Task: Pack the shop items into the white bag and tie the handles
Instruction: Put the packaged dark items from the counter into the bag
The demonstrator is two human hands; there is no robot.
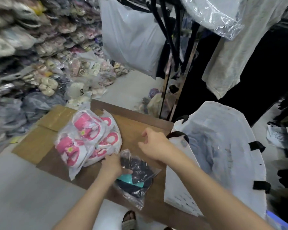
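Left hand [112, 164] lies fingers-down on the near edge of a clear packet of pink and white children's shoes [87, 141], and its thumb side touches a second clear packet holding dark clothing with a teal piece [136, 177]; whether it actually grips either packet cannot be told, since the fingers are hidden under the plastic. Right hand [154, 144] hovers open above the flattened brown cardboard [133, 128], fingers spread and loosely curled, holding nothing, just beside the black handle [178, 135] of the white bag [223, 146].

Both packets rest on the cardboard, which is spread over the pale floor [32, 188]. The shoe packet lies to the left, the dark packet nearer the person and between the two forearms. The white bag stands open at the right edge of the cardboard, with bluish wrapped goods already showing through its side. Stacks of bagged shoes [48, 55] line the left wall, blurred. A large translucent plastic bag [131, 39] hangs above, beside dark garments on a rack. A sandalled foot [129, 219] shows at the bottom edge.
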